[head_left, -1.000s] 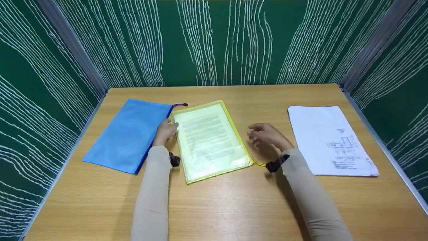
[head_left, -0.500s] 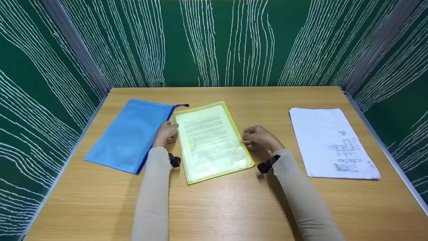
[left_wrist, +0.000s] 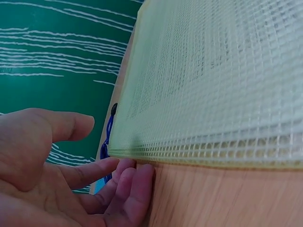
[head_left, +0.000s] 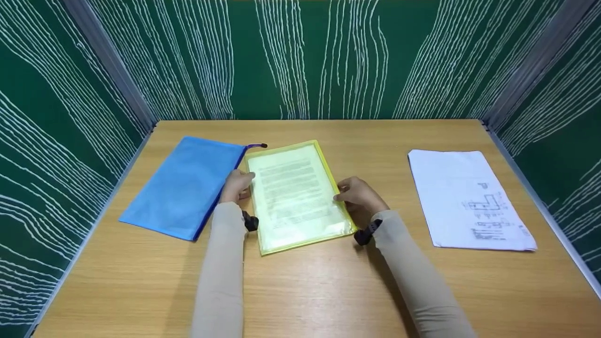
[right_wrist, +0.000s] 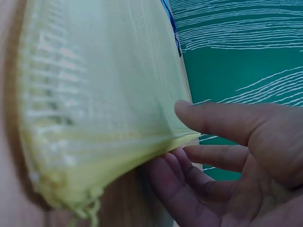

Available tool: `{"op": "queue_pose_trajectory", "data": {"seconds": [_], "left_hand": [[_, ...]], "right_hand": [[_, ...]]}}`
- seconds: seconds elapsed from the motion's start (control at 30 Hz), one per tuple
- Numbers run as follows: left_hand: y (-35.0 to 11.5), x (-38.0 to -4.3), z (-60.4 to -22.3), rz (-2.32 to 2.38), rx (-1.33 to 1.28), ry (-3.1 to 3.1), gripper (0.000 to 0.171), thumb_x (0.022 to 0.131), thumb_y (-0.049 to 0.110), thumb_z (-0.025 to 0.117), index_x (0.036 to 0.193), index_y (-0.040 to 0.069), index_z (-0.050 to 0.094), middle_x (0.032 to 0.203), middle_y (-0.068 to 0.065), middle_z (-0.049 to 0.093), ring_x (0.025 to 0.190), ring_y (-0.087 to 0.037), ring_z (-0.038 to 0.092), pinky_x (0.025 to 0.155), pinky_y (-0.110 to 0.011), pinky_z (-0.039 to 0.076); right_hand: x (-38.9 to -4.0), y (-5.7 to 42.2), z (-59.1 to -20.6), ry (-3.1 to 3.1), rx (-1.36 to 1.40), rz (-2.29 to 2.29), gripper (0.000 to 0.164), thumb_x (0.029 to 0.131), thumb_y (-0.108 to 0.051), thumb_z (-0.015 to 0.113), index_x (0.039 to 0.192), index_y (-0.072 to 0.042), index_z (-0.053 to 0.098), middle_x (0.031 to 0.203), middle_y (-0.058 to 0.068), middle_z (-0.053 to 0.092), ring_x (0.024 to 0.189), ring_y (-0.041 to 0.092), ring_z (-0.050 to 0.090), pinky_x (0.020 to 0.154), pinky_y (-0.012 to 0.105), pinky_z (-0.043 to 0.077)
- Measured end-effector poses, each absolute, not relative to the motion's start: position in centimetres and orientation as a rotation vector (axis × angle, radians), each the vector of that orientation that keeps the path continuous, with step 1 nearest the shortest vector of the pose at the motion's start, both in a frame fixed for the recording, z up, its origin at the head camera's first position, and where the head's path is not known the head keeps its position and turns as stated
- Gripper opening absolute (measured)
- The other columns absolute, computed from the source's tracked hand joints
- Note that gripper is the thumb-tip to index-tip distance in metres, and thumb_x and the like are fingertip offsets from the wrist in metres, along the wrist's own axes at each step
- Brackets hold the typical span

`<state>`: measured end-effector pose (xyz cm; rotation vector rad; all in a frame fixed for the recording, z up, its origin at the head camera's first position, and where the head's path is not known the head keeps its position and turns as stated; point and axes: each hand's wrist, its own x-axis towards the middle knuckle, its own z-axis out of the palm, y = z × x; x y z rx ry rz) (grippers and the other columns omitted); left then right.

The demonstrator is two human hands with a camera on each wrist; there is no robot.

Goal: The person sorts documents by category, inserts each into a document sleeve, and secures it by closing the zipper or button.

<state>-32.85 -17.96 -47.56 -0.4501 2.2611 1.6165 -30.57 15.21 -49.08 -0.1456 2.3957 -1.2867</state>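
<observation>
A yellow mesh document pouch [head_left: 291, 197] with a printed sheet inside lies at mid-table in the head view. My left hand [head_left: 236, 184] is at its left edge. In the left wrist view, that hand's fingertips [left_wrist: 142, 177] touch the pouch's edge from below, while the thumb [left_wrist: 75, 126] stands apart from it. My right hand [head_left: 360, 195] grips the right edge. The right wrist view has its thumb [right_wrist: 208, 118] over the mesh and its fingers [right_wrist: 182, 179] beneath, the rim between them raised and bent. A blue pouch [head_left: 183, 188] lies just left of my left hand.
A stack of white paper [head_left: 465, 197] with a printed drawing lies at the right of the wooden table [head_left: 300, 295]. Green walls [head_left: 267, 61] with white lines enclose its back and sides. A dark zip pull [head_left: 264, 145] sticks out from the blue pouch.
My right hand has moved left from beside the yellow pouch onto its right edge and now grips it. My left hand stays at the left edge, and the pouch lies where it was.
</observation>
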Motion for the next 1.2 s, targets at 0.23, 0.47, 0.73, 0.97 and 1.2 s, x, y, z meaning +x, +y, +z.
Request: {"op": "queue_pose_trajectory", "data": {"seconds": [0.23,0.47,0.73,0.97,1.2], "left_hand": [[-17.5,-33.3,-48.1,1.567,-0.465,2.362,0.041,0.095,0.022,0.052,0.064,0.016,0.025,0.056,0.004,0.018,0.049,-0.014,0.021,0.061,-0.032,0.038],[-17.0,-33.6,-48.4,1.398,-0.408,2.528,0.03,0.089,0.011,0.048,0.066,0.014,0.029,0.06,0.001,0.024,0.047,-0.012,0.022,0.048,-0.028,0.03],[-16.2,-33.4,-49.2,1.415,-0.296,2.483,0.06,0.091,-0.003,0.036,0.149,0.006,0.028,0.15,-0.017,0.036,0.053,-0.013,0.027,0.046,-0.026,0.026],[-14.9,-33.0,-49.3,1.548,-0.274,2.471,0.058,0.092,-0.005,0.033,0.147,0.012,0.033,0.146,-0.014,0.042,0.088,-0.02,0.051,0.062,-0.029,0.038],[-13.4,-32.6,-49.3,1.632,-0.221,2.453,0.058,0.093,-0.003,0.037,0.146,0.019,0.039,0.078,0.0,0.048,0.06,-0.013,0.04,0.056,-0.026,0.034]], "right_hand": [[-30.4,14.6,-49.8,2.406,-0.075,-1.378,0.047,0.088,-0.002,0.065,0.132,0.005,0.053,0.099,0.015,0.059,0.068,0.014,0.06,0.061,0.028,0.057],[-30.0,14.4,-50.4,2.407,-0.043,-1.479,0.046,0.089,-0.003,0.064,0.133,0.001,0.054,0.092,0.006,0.053,0.071,0.012,0.053,0.055,0.021,0.051],[-29.6,15.0,-51.0,2.358,-0.02,-1.603,0.051,0.089,-0.003,0.064,0.138,-0.002,0.05,0.096,0.007,0.054,0.078,0.015,0.054,0.054,0.023,0.052],[-29.2,16.3,-51.1,2.322,-0.015,-1.653,0.052,0.09,-0.005,0.063,0.14,-0.005,0.049,0.11,0.013,0.053,0.087,0.018,0.059,0.059,0.026,0.056],[-28.9,18.6,-50.5,2.361,-0.036,-1.603,0.052,0.091,-0.008,0.062,0.141,-0.008,0.048,0.12,0.017,0.052,0.084,0.017,0.06,0.058,0.027,0.055]]}}
